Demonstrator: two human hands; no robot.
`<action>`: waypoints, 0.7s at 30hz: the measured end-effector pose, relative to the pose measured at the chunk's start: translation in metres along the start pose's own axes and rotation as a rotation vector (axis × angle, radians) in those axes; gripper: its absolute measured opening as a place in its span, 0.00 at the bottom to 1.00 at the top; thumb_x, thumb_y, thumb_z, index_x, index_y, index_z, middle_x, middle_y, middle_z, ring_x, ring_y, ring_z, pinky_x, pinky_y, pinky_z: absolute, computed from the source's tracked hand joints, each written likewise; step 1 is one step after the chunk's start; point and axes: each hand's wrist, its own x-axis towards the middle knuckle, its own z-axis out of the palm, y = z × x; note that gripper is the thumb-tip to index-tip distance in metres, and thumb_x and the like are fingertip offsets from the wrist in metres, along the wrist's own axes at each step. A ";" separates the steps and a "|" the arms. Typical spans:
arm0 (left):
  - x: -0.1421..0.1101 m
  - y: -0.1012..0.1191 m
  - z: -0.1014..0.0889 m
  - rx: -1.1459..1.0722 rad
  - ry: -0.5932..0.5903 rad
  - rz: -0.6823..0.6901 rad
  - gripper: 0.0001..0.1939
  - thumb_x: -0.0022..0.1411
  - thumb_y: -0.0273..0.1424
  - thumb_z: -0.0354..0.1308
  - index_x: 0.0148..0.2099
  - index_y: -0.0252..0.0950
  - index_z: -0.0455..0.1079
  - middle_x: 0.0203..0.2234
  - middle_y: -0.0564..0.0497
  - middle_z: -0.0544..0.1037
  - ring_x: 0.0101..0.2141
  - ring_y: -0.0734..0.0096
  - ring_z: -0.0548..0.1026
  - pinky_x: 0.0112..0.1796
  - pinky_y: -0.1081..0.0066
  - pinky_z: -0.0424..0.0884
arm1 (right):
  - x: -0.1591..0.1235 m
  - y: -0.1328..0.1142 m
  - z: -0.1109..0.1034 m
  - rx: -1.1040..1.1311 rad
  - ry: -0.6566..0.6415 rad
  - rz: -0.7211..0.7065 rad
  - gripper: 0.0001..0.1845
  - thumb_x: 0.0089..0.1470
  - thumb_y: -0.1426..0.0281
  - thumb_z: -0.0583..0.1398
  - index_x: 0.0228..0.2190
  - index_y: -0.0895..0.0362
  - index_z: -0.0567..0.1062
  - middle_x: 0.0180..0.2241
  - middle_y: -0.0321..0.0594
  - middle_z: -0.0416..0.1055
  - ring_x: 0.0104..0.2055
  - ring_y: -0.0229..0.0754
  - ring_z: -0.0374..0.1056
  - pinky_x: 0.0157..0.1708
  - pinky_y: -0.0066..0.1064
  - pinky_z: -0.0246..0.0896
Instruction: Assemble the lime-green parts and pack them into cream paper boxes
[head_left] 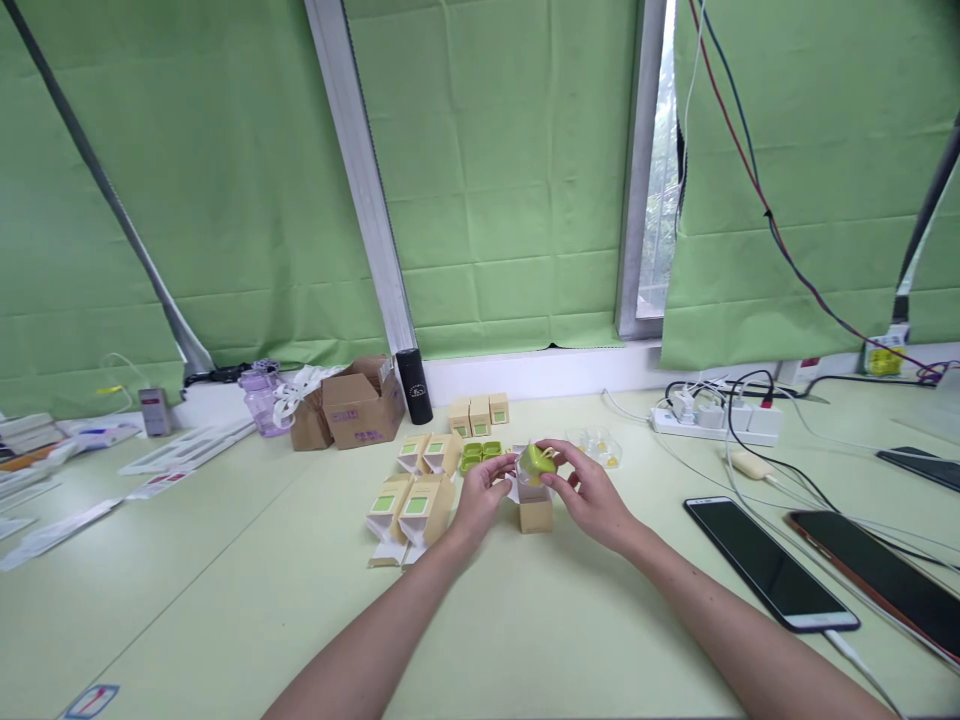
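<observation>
Above a small open cardboard box (536,516), my right hand (589,490) pinches a small, rounded green object (535,460) with a pale cord. Clear plastic shows at the object's left side. My left hand (481,492) is closed at that side, by the box's white flaps; what its fingertips grip is too small to make out. Left of my hands stand several open cardboard boxes (426,508) with green labels and white insides. Behind my left hand sits a group of green cup-like pieces (472,456). A clear plastic tray (596,446) with yellowish bits lies behind my right hand.
Small closed boxes (480,414) stand farther back, near a black bottle (414,386) and a large open carton (364,402). On the right are a phone (769,560), a brown-edged phone (877,570), a power strip (716,422) and loose cables. Papers lie at left.
</observation>
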 end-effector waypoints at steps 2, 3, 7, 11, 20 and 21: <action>0.000 0.000 0.000 0.001 0.000 -0.006 0.25 0.48 0.23 0.62 0.50 0.33 0.80 0.48 0.41 0.84 0.49 0.54 0.79 0.51 0.59 0.74 | 0.000 0.003 -0.001 -0.050 -0.011 -0.023 0.20 0.66 0.64 0.57 0.58 0.49 0.69 0.54 0.44 0.75 0.44 0.47 0.74 0.34 0.35 0.69; 0.000 0.000 0.000 0.000 0.000 -0.010 0.25 0.47 0.23 0.62 0.50 0.33 0.80 0.48 0.41 0.84 0.48 0.54 0.79 0.51 0.59 0.74 | 0.000 0.003 -0.002 -0.076 -0.018 -0.034 0.20 0.66 0.64 0.56 0.58 0.48 0.69 0.54 0.44 0.75 0.43 0.46 0.74 0.34 0.35 0.69; 0.000 -0.002 -0.001 -0.012 -0.005 -0.020 0.26 0.46 0.22 0.60 0.49 0.32 0.81 0.47 0.40 0.84 0.48 0.55 0.79 0.52 0.59 0.73 | 0.000 0.004 -0.003 -0.163 -0.050 -0.060 0.18 0.67 0.64 0.55 0.57 0.47 0.68 0.53 0.42 0.76 0.40 0.45 0.73 0.33 0.35 0.67; 0.000 -0.002 -0.002 -0.003 0.005 -0.027 0.26 0.46 0.22 0.59 0.50 0.32 0.80 0.47 0.40 0.83 0.48 0.55 0.79 0.53 0.58 0.72 | -0.002 0.002 -0.005 -0.223 -0.075 -0.044 0.18 0.66 0.65 0.56 0.56 0.48 0.68 0.46 0.41 0.77 0.38 0.46 0.73 0.35 0.36 0.65; 0.001 -0.001 -0.002 0.007 0.018 -0.015 0.27 0.44 0.21 0.58 0.48 0.32 0.81 0.45 0.40 0.84 0.48 0.54 0.79 0.54 0.57 0.72 | -0.005 0.001 -0.002 -0.274 -0.111 0.017 0.15 0.59 0.65 0.61 0.49 0.50 0.71 0.38 0.37 0.75 0.35 0.45 0.70 0.37 0.36 0.61; 0.001 -0.001 -0.002 0.006 0.020 -0.017 0.27 0.43 0.20 0.58 0.48 0.32 0.81 0.45 0.40 0.84 0.48 0.54 0.79 0.54 0.57 0.72 | -0.005 0.001 -0.001 -0.279 -0.117 0.020 0.15 0.59 0.65 0.62 0.48 0.50 0.71 0.38 0.37 0.75 0.35 0.45 0.70 0.37 0.36 0.61</action>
